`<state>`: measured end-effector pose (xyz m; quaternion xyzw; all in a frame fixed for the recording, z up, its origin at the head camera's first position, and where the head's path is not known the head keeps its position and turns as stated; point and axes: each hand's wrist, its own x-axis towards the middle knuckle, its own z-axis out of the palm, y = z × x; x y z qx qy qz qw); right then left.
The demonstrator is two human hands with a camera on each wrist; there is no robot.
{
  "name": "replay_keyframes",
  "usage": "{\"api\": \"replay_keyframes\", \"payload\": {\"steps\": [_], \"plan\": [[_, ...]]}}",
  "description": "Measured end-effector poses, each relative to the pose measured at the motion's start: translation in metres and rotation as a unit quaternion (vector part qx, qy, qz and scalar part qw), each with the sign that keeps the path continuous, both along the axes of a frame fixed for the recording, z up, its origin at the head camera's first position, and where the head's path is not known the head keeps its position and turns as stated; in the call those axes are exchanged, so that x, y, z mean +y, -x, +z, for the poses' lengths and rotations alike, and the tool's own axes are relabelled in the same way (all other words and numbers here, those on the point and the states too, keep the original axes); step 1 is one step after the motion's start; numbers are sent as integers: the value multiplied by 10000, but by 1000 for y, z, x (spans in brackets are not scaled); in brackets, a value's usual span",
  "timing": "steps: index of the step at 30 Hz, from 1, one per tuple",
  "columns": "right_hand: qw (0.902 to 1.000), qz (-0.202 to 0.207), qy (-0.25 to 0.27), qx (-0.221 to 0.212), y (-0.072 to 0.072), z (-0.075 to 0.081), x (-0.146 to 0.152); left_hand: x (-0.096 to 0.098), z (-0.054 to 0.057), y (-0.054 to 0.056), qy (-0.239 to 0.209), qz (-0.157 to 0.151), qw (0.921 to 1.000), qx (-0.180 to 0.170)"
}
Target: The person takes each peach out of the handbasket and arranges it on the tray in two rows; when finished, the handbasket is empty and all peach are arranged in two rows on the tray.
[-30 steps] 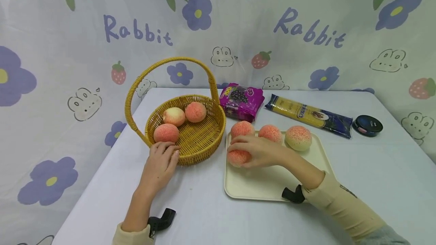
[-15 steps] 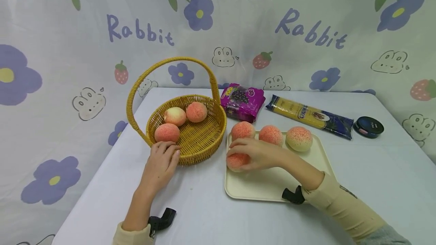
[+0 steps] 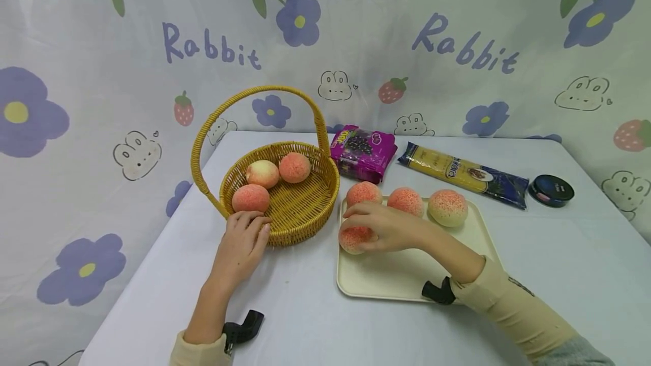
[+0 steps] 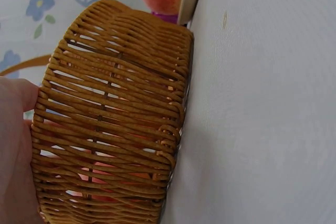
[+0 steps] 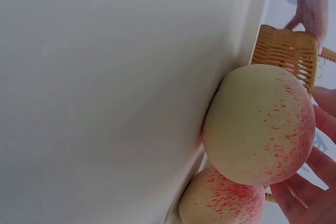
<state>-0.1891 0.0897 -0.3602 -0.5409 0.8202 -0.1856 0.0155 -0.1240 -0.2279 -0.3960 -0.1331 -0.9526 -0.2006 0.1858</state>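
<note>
My left hand [image 3: 241, 247] grips the near rim of a yellow wicker basket [image 3: 300, 233] with a tall arched handle. In the left wrist view, that hand [image 4: 16, 150] is at the rim beside the woven wall. Inside the basket sit three pink-and-cream peaches [image 3: 251, 198], clustered at its left and back. My right hand [image 3: 389, 227] curls its fingers round a peach [image 3: 353, 240] at the left side of a cream tray [image 3: 391, 281]. The right wrist view shows this peach [image 5: 257, 124] low against the tray, fingers along its far side.
More peaches [image 3: 447, 208] line the back of the tray. Behind stand a purple grape-printed packet [image 3: 363, 153], a yellow-and-blue pasta packet [image 3: 463, 174] and a round dark tin [image 3: 551, 190]. A printed cloth [image 3: 356, 27] hangs behind the white table [image 3: 295, 326].
The view has shifted slightly. My right hand and its peach have moved only a little on the tray; the left hand keeps its place on the basket rim.
</note>
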Motion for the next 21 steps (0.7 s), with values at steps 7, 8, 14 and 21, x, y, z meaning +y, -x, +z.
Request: {"api": "replay_keyframes", "payload": {"steps": [7,8,14,21], "plan": [[9998,90,-48,162,2,3,-2,-1,0,0,-11,-4,10000,-27],[9997,114,-35,189,2,4,-3,-1,0,0,-16,-18,10000,-14],[9997,157,48,167,3,10,-10,-1,0,0,-15,-64,10000,52],[9993,53,-4,361,4,13,-24,0,0,0,1,-31,10000,38]]}}
